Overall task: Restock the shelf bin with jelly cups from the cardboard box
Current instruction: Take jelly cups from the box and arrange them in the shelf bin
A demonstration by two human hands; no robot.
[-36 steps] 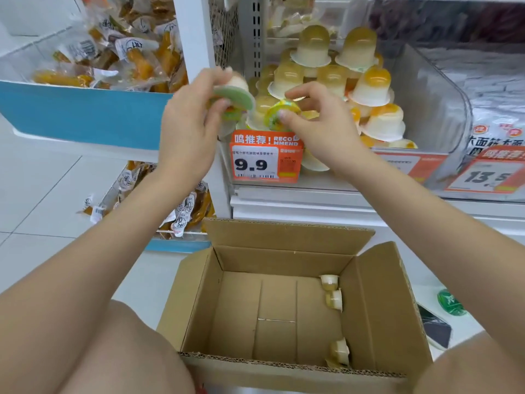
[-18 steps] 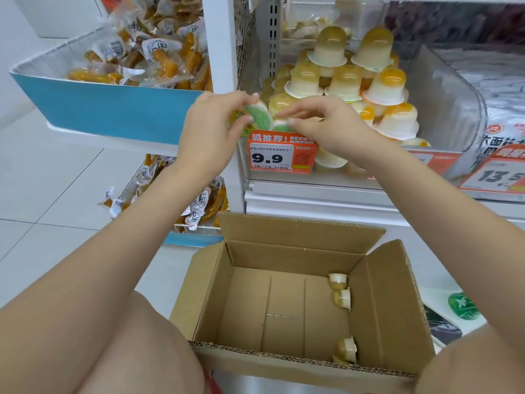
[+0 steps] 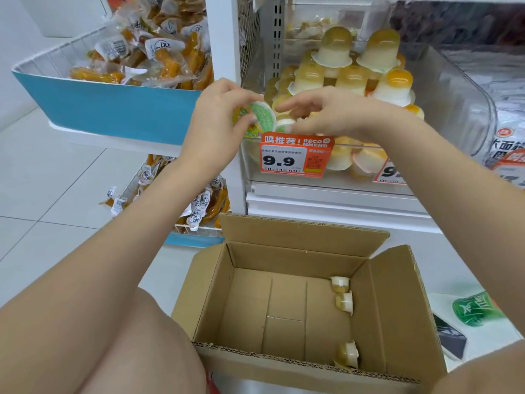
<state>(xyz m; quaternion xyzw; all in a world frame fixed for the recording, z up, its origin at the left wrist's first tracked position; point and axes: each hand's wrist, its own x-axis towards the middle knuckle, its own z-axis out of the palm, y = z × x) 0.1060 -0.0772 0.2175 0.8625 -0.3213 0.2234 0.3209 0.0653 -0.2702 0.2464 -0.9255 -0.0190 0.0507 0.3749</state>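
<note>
Here a small jelly cup with a green foil lid (image 3: 260,120) sits pinched in the left hand (image 3: 216,123) at the front lip of the clear plastic shelf bin (image 3: 454,89). The right hand (image 3: 326,112) pinches a second cup (image 3: 284,125) beside it. Three remain in the open brown cardboard box (image 3: 397,322) below.

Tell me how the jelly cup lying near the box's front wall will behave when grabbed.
The jelly cup lies on its side, so a nudge would probably roll it. It looks small and light, likely an easy pinch. Its smooth plastic may be slippery inside the cardboard box.
</note>
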